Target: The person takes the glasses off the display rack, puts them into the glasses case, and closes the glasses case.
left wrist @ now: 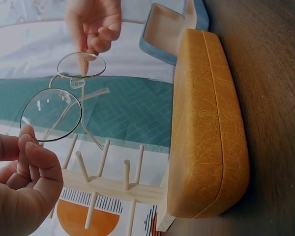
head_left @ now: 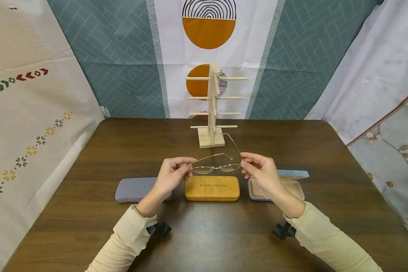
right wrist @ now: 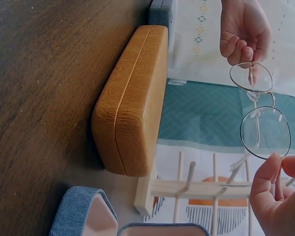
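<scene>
A pair of thin gold-rimmed eyeglasses (head_left: 217,168) hangs in the air between both hands, its temples unfolded and pointing toward the rack. At the left hinge, my left hand (head_left: 172,174) pinches the frame between thumb and fingers. My right hand (head_left: 261,170) pinches the opposite hinge in the same way. Just below and behind the lenses lies a shut mustard-yellow glasses case (head_left: 212,192) with printed lettering. In the left wrist view both round lenses (left wrist: 51,115) show clearly, apart from the yellow case.
A wooden glasses rack (head_left: 212,105) with several pegs stands at the back middle, bearing no glasses. Left of the yellow case lies a shut grey-blue case (head_left: 132,189), partly behind the left hand. On the right, an open blue case (head_left: 294,189) shows its beige lining.
</scene>
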`<state>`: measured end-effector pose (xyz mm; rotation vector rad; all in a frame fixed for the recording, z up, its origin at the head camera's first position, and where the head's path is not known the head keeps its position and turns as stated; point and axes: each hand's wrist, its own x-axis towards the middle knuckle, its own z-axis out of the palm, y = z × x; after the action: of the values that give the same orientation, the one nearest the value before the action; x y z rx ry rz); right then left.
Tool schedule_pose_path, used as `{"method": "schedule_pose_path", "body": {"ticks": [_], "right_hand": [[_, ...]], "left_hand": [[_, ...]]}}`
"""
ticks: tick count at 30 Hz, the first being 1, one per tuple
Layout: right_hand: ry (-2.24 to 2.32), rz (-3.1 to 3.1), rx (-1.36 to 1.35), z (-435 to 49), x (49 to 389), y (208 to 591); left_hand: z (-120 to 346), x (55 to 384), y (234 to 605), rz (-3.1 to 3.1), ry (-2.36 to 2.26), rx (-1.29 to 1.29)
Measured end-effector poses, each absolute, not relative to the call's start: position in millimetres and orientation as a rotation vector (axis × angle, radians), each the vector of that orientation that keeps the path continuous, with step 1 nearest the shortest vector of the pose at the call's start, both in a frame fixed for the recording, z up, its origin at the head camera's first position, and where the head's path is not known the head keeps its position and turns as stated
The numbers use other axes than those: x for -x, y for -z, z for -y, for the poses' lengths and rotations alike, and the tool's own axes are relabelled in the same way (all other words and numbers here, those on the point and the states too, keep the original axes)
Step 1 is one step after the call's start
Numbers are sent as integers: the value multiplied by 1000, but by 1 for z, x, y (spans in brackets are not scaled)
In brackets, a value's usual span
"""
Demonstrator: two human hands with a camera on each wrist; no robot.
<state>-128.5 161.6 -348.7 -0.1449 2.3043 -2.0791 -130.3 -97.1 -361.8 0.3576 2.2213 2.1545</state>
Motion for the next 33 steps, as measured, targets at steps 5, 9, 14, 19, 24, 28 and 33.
{"method": "schedule_pose_path", "body": {"ticks": [5,9,14,19,24,28,33], "right_hand": [[2081,-2303,150,-162,128,350],[2084,-2304,151,-162,128,351],[2093,-2299,145,-162,128,350],[2086,-2298,143,-162,129,351],[2081,-2304,154,-163,129,351],[2082,-2304,166,-163,129,350],[2088,-2289,163,-163,129,350]], "left_hand": [[96,130,361,-2227,-2152,-342],[96,129,360,-2225,-2150,-336],[95,129,360,-2225,-2149,-348],[96,130,360,-2237,-2141,-359],[95,130,361,-2262,-2114,-346],[95,130,360,-2277,-2096,-336],[95,130,360,-2286,-2085,-337]]}}
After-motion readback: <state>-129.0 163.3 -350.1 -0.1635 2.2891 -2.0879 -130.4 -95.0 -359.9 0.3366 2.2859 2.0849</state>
